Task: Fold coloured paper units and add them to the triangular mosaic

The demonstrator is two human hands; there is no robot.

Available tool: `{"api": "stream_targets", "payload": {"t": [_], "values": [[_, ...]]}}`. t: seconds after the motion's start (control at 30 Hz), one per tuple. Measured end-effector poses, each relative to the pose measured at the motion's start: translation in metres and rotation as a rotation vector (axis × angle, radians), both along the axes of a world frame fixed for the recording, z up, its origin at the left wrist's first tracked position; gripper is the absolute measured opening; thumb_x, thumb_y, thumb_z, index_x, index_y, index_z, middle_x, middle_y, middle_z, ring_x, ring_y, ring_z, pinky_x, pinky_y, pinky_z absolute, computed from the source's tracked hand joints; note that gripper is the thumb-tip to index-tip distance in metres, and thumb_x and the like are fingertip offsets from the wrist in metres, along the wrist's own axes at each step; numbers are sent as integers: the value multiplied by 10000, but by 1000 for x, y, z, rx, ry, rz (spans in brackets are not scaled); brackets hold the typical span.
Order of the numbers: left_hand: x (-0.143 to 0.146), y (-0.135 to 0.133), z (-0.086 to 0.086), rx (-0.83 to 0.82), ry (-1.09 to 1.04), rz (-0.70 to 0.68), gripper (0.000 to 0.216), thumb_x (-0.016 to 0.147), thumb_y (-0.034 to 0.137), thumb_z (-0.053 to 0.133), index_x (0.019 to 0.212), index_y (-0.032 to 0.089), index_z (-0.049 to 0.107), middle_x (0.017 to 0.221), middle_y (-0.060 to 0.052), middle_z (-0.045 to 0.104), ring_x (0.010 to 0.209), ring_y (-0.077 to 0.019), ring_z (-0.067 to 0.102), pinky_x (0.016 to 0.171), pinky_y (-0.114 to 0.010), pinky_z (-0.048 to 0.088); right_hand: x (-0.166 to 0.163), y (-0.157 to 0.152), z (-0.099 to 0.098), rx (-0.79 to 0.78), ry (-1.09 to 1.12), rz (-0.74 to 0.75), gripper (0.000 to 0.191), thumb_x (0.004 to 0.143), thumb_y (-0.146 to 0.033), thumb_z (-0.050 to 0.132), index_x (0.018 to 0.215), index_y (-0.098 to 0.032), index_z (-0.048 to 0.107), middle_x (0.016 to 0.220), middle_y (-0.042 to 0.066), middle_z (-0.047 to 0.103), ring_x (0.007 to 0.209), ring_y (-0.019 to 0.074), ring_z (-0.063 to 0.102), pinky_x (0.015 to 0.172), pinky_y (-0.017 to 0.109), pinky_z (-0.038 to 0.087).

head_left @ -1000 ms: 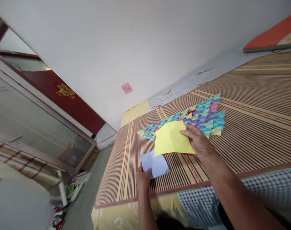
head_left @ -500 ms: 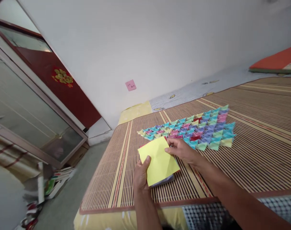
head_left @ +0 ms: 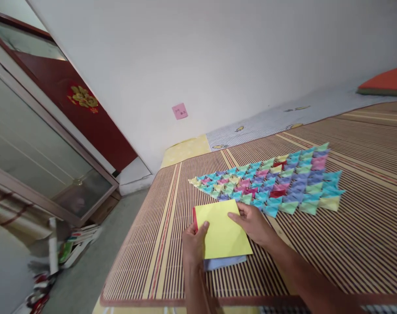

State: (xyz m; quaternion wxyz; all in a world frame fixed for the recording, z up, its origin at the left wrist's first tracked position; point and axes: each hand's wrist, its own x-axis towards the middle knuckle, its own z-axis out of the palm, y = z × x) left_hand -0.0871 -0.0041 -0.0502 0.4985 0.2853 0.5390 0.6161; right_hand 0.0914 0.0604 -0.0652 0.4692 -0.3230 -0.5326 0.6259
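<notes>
A square yellow sheet of paper (head_left: 223, 233) is held between my two hands, low over the mat. My left hand (head_left: 194, 244) grips its left side, the thumb lying on top. My right hand (head_left: 252, 222) pinches the upper right edge, thumb above and fingers behind. A strip of red paper (head_left: 194, 218) shows behind the left edge. Below the near edge a bluish-purple piece (head_left: 224, 262) sticks out; whether it is held or lies on the mat I cannot tell. Just beyond my hands lie rows of small folded paper pieces (head_left: 283, 179) in many colours.
A striped woven mat (head_left: 152, 244) covers the bed. At the far right rests a folded orange item (head_left: 386, 80). A pink note (head_left: 179, 111) is stuck on the white wall. On the left are a glass-panelled door (head_left: 38, 144) and papers (head_left: 77, 246) on the floor.
The yellow sheet has turned to sit squarer and come slightly nearer, both hands keeping hold. More red shows at its left edge. The camera view has shifted a little.
</notes>
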Motion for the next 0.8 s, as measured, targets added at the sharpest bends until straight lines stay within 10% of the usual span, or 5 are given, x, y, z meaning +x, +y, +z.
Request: {"api": "stream_targets", "payload": {"t": [0.8], "values": [[-27,-9,12,-197,49,-1,390,592,203,918,943,182,750,873,-56,810,897,-294,774,699,-351,637,-1,14,12,70,-42,-57,156,757,-316,717,762,-180,641,716,3,669,696,192,623,577,251,446]]}}
